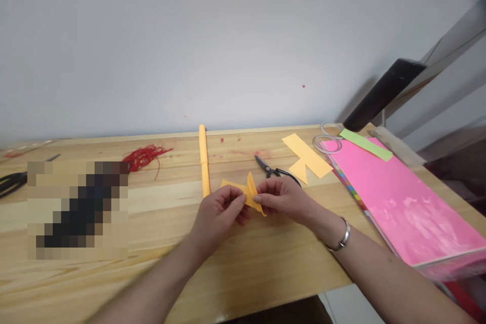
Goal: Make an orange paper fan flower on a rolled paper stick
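Note:
Between my hands is a small folded piece of yellow-orange paper (251, 193), held a little above the wooden table. My left hand (222, 210) pinches its left part between thumb and fingers. On the paper's right side, my right hand (283, 197) grips the edge in the same way, a silver bangle around that wrist. Just behind the right hand lies a pair of black-handled scissors (266, 166), its handles partly hidden. A rolled orange paper tube (204, 162) lies beyond my left hand. Orange paper cut-offs (306, 158) rest to the right of the scissors.
A pink paper pack (402, 197) covers the table's right side, with a green strip (366, 144) and grey wire loops (328, 143) at its far end. Red string (144, 157) and another scissors (13, 182) lie left, near a blurred-out dark object (81, 207). A wall stands behind.

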Action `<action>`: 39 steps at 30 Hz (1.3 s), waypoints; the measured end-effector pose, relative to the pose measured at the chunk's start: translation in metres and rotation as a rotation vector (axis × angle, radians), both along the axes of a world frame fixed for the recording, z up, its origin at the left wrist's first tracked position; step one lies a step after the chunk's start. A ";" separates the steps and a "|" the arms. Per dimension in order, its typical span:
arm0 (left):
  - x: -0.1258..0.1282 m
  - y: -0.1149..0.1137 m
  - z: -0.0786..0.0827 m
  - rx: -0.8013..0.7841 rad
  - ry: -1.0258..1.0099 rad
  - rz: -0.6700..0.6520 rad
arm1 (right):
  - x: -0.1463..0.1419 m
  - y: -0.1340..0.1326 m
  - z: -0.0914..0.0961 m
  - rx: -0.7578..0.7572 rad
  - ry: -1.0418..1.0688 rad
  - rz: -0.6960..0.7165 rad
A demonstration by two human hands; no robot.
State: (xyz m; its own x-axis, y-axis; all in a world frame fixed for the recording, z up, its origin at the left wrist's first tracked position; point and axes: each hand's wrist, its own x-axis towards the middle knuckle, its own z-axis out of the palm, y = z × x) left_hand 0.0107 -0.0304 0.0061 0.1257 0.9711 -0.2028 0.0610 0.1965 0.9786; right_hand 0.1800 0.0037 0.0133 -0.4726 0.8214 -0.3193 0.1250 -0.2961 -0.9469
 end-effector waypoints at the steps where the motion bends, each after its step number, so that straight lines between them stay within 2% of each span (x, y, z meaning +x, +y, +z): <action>1: 0.000 0.000 0.000 -0.001 -0.002 0.000 | 0.000 0.000 0.000 0.001 -0.004 -0.005; 11: 0.001 0.002 -0.001 -0.019 -0.152 -0.008 | 0.000 0.000 -0.008 0.040 0.026 0.018; 18: 0.000 0.003 -0.002 -0.018 -0.085 -0.012 | 0.000 -0.003 -0.020 0.142 0.004 0.061; 34: 0.000 0.005 -0.001 -0.070 -0.111 0.024 | 0.001 -0.004 -0.020 0.306 -0.112 0.023; 39: 0.000 0.005 -0.001 -0.079 -0.116 0.021 | 0.001 -0.004 -0.019 0.310 -0.113 0.009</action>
